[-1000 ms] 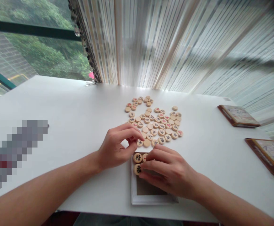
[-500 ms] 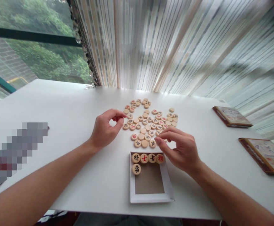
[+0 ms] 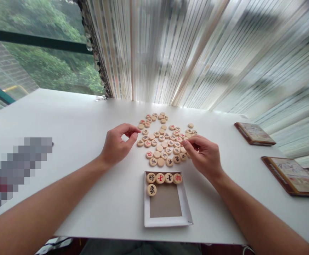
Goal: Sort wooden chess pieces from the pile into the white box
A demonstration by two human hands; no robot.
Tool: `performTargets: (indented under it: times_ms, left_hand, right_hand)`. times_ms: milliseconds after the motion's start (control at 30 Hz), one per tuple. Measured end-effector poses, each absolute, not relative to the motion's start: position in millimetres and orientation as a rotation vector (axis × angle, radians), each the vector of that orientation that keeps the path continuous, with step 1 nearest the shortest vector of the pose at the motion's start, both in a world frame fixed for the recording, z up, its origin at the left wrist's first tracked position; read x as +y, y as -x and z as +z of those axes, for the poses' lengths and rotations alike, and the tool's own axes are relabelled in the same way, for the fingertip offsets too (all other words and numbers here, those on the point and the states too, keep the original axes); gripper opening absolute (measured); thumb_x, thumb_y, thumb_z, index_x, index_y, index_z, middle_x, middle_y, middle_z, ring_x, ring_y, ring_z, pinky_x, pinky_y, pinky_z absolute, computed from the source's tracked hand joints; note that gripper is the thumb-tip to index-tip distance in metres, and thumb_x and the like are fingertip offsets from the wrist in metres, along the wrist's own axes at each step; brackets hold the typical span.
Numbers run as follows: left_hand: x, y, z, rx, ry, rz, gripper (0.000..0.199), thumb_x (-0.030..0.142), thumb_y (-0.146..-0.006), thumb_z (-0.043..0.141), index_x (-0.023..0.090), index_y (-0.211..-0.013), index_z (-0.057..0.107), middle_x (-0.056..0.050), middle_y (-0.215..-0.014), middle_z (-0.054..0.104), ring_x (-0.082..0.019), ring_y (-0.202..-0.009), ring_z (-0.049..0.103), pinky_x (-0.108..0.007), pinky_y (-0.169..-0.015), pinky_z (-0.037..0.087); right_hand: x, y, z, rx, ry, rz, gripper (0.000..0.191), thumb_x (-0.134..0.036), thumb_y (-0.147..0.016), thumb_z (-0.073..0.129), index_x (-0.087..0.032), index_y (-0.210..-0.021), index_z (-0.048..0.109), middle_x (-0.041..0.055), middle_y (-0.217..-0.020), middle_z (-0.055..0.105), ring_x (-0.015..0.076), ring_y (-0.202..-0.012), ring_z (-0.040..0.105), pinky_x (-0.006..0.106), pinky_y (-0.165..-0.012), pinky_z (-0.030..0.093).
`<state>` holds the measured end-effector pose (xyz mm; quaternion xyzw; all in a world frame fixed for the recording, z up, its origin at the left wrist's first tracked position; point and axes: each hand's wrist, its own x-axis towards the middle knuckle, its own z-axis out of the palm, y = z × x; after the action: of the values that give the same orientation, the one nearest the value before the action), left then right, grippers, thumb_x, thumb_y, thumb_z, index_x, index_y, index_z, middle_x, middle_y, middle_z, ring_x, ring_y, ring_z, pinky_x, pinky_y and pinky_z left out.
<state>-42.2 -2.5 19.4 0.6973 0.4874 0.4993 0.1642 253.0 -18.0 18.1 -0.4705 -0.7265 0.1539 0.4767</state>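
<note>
Chinese chess pieces (image 3: 159, 148), round and pale wood, lie scattered on the white table, some with red or black characters, others blank side up. My left hand (image 3: 119, 143) hovers at their left edge, thumb and forefinger curled nearly together with no piece visible between them. Over the right side of the spread is my right hand (image 3: 206, 154), its thumb and fingertips pinched close together beside a red-marked piece (image 3: 179, 139). Whatever those fingertips hold, if anything, is hidden. Nearer me, a shallow white box (image 3: 169, 222) holds a row of pieces along its far side and a black-marked piece (image 3: 151, 190) below at left.
Two flat brown-edged boxes (image 3: 255, 134) (image 3: 295, 175) lie on the right of the white table (image 3: 85, 209). A pixelated object (image 3: 18, 170) is at the left. Striped curtains (image 3: 154, 49) hang beyond the far edge, beside a window.
My right hand has moved farther over the pieces, uncovering several near the box, and its fingers have drawn closer together. My left hand has barely moved. The view has shifted slightly.
</note>
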Motion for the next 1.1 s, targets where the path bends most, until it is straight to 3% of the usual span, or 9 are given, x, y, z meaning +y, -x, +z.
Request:
performTargets:
  times_ms: [700,967,1100]
  left_hand:
    - [11,19,29,1.281,-2.066,1.358,0.015,0.025,-0.090,0.067,0.017,-0.095,0.079,-0.007,-0.093,0.080,-0.018,-0.080,0.073,-0.029,-0.071,0.057]
    - [31,14,34,1.263,-2.366,1.372,0.014,0.016,-0.091,0.063,0.016,-0.097,0.077,-0.006,-0.091,0.077,-0.017,-0.075,0.070,-0.029,-0.072,0.057]
    - [39,14,22,1.227,-2.547,1.308,0.019,0.011,-0.093,0.059,0.015,-0.102,0.075,-0.009,-0.098,0.077,-0.020,-0.086,0.073,-0.033,-0.081,0.059]
  right_hand:
    - [3,-267,12,-1.672,1.222,0.427,0.033,-0.043,-0.094,0.068,-0.018,-0.073,0.073,0.0002,-0.065,0.060,0.0143,-0.058,0.048,0.029,-0.057,0.038]
    - [14,-276,10,-1.609,1.293,0.401,0.035,-0.047,-0.092,0.067,-0.016,-0.076,0.075,0.0007,-0.061,0.061,0.0149,-0.056,0.050,0.028,-0.054,0.040]
    - [23,-286,6,-1.586,1.347,0.371,0.037,-0.048,-0.092,0.068,-0.015,-0.079,0.078,0.0023,-0.063,0.067,0.0157,-0.057,0.055,0.029,-0.057,0.043]
